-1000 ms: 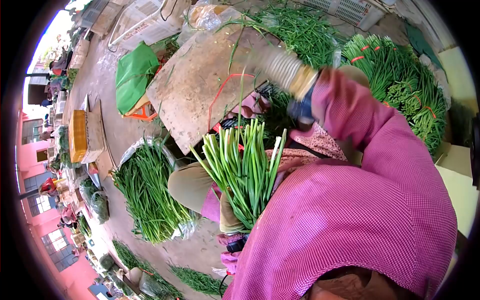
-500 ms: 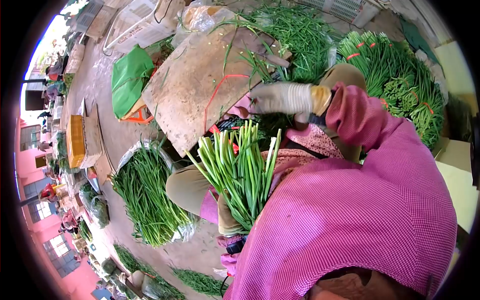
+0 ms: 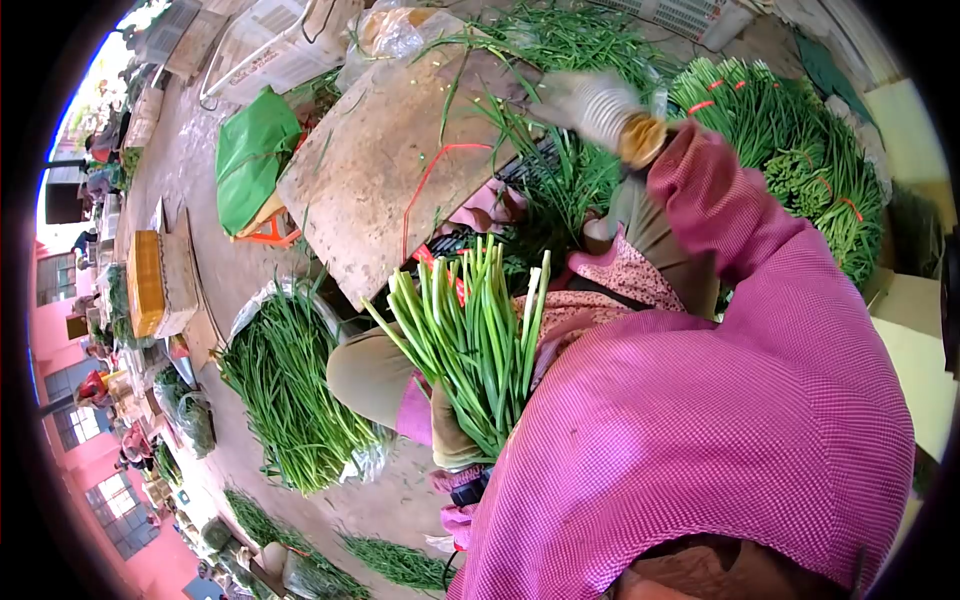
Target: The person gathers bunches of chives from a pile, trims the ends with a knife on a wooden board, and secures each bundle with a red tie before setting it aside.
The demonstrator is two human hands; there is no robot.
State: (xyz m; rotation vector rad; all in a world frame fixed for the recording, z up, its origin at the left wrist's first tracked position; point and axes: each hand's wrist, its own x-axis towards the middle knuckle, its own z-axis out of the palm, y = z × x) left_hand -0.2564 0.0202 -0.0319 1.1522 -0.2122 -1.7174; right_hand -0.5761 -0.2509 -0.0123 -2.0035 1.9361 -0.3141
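My left hand [image 3: 454, 432], in a brownish glove, is closed round the lower part of a bunch of green stalks [image 3: 480, 340]. The pale cut ends of the bunch point up and fan out over my lap. My right hand [image 3: 590, 105], in a pale knitted glove, is over the far right corner of a worn board [image 3: 370, 170], beside loose green stalks [image 3: 600, 50]. Motion smears its fingers, so their shape and anything in them cannot be made out. A red band [image 3: 425, 185] lies on the board.
A basin of green stalks [image 3: 300, 385] stands left of my knee. Banded green bunches [image 3: 790, 150] are piled at the right. A green bag [image 3: 255, 160] and a white crate [image 3: 275, 45] are beyond the board. Yellow boxes [image 3: 150, 285] and people are farther left.
My right hand has moved up and away from the near edge of the board, uncovering pink cloth and stalks there. My left hand keeps hold of the bunch, almost unmoved.
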